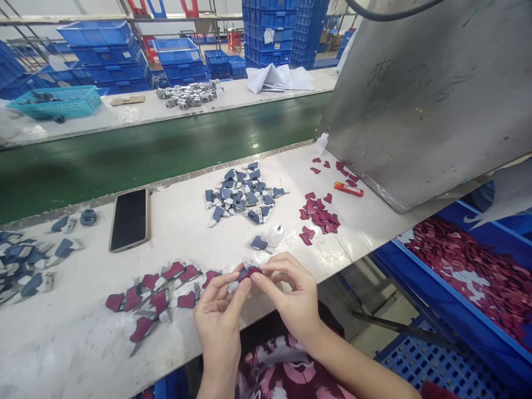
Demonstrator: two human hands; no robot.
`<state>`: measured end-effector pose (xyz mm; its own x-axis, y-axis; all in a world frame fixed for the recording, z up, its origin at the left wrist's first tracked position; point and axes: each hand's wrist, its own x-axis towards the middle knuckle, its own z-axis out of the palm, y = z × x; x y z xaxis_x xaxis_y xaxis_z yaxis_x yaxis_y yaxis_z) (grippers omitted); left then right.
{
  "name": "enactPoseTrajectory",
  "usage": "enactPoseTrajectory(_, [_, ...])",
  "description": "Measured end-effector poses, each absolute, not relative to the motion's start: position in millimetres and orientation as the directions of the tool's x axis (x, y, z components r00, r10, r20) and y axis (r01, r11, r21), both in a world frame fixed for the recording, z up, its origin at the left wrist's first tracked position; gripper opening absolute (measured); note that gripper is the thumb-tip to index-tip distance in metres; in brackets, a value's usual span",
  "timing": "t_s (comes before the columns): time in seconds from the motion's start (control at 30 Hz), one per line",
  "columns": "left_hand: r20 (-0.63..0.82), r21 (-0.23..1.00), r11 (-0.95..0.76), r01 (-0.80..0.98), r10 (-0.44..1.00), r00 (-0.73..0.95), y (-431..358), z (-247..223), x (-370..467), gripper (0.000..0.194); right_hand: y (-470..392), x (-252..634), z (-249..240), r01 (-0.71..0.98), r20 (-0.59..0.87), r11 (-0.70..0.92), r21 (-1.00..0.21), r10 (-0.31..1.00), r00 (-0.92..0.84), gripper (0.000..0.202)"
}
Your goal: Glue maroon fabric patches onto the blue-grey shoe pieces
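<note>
My left hand (221, 313) and my right hand (293, 293) meet at the table's front edge, fingertips pinched on one small blue-grey part with a dark red piece (250, 272) on it. Just behind them lie a single blue-grey part (259, 243) and a small white bottle (275, 235). To the left, several parts with red faces (158, 301) are spread on the white table (178, 221). Further back is a pile of blue-grey parts (239, 194), and right of it a heap of loose red pieces (320, 215).
A phone (129, 220) and more blue-grey parts (25, 260) lie at left. An orange-red tube (348, 189) rests beside a leaning metal panel (432, 100). A blue bin (469, 293) of red pieces stands at right. Beyond the green belt (166, 144) are metal parts (189, 95).
</note>
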<state>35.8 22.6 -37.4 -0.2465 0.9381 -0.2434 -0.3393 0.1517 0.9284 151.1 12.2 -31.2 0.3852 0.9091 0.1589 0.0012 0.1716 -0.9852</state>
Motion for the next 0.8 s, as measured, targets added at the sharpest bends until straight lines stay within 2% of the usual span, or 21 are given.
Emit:
enactPoseTrajectory(0.1, [-0.196,0.947,0.136,-0.29,0.963,-0.188,24,-32,33,0.025,17,164,-28,-0.13,0.045,0.073,-0.989,0.978,0.202,0.029])
enactPoseTrajectory(0.17, [-0.16,0.967,0.124,-0.221,0.975,-0.154,25,-27,30,0.026,20,171,-26,-0.228,0.005,0.024,-0.973,0.997,0.082,0.027])
enactPoseTrajectory(0.33, [-0.138,0.99,0.132,-0.05,0.983,-0.122,20,-18,29,0.03,23,176,-24,-0.375,-0.078,-0.059,-0.925,0.996,0.037,0.021])
enactPoseTrajectory(0.43, [-0.127,0.992,0.126,-0.018,0.979,-0.157,15,-16,32,0.029,21,173,-26,-0.375,-0.101,-0.063,-0.925,0.992,0.08,0.016])
enactPoseTrajectory(0.67, [-0.16,0.987,0.152,-0.058,0.975,-0.157,13,-17,33,0.031,15,172,-30,-0.205,0.056,0.081,-0.976,0.991,0.124,0.019])
enactPoseTrajectory(0.8, [-0.193,0.981,0.18,-0.08,0.958,-0.212,13,-10,36,0.033,15,171,-28,-0.209,0.065,0.089,-0.974,0.99,0.122,0.02])
